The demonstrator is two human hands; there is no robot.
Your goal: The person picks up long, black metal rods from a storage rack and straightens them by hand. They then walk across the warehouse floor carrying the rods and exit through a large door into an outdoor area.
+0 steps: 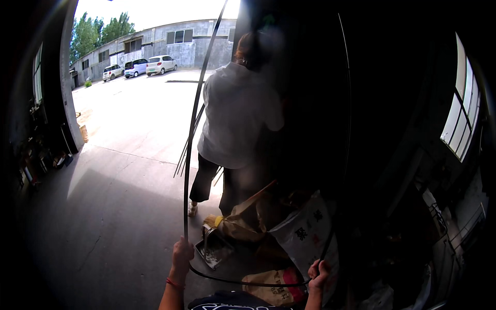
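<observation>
A long, thin, dark flexible strip or tube (188, 170) rises past the top of the view and bends in a wide curve low in front of me. My left hand (182, 253), with a red band at the wrist, is closed round its upright left side. At the right end of the bend my right hand (319, 274) grips the same strip. From there it runs upward and fades into the dark. Ahead, a person in a light top (237, 113) stands turned away; several thin dark rods (184, 152) show beside them, and their hands are hidden.
A broom (212, 221) and a dustpan (214, 254) are on the floor ahead. Nearby are a brown sack (245, 223), a white sack (305, 230) and a brown-and-red bag (274, 290). A wide doorway opens onto a bright yard with parked cars (161, 64). The right side is very dark.
</observation>
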